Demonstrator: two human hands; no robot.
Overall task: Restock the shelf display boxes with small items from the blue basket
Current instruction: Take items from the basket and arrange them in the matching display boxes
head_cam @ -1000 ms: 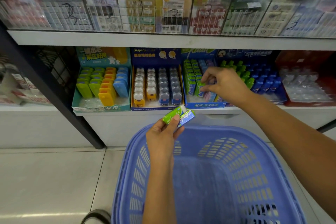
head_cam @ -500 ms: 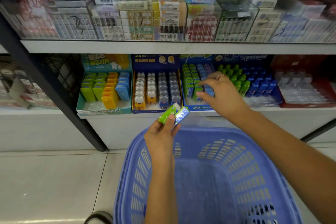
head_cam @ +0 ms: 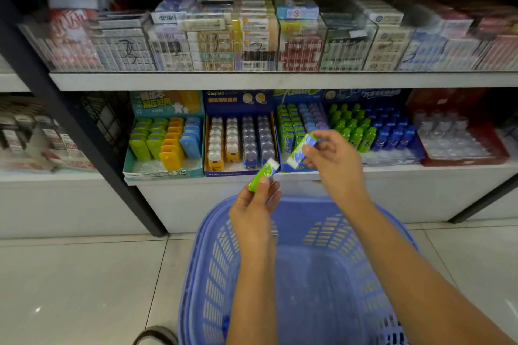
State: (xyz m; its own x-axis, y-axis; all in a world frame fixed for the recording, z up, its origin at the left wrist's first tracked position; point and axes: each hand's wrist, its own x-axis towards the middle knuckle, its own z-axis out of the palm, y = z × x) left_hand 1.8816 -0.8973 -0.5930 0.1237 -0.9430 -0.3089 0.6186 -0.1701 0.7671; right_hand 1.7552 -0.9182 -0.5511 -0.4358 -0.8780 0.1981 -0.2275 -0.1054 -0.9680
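Observation:
My left hand (head_cam: 253, 204) holds one green-wrapped eraser (head_cam: 263, 174) by its lower end, above the far rim of the blue basket (head_cam: 330, 230). My right hand (head_cam: 335, 161) pinches a second eraser (head_cam: 300, 151), green and blue with a white end. It is held tilted in front of the blue display box (head_cam: 298, 120), which carries rows of green, blue and purple erasers. The basket stands on the floor below both arms. Its inside is blurred, so its contents cannot be made out.
On the lower shelf stand a teal box of coloured cases (head_cam: 165, 143), a box of bear-shaped items (head_cam: 241, 143), green and blue bottles (head_cam: 370, 129) and a red box (head_cam: 454, 134). Clear bins of packs (head_cam: 252, 42) fill the upper shelf. A black post (head_cam: 84, 134) slants at left.
My right hand came back from the eraser box and took one of the two erasers from my left hand. The left hand now holds only the green one.

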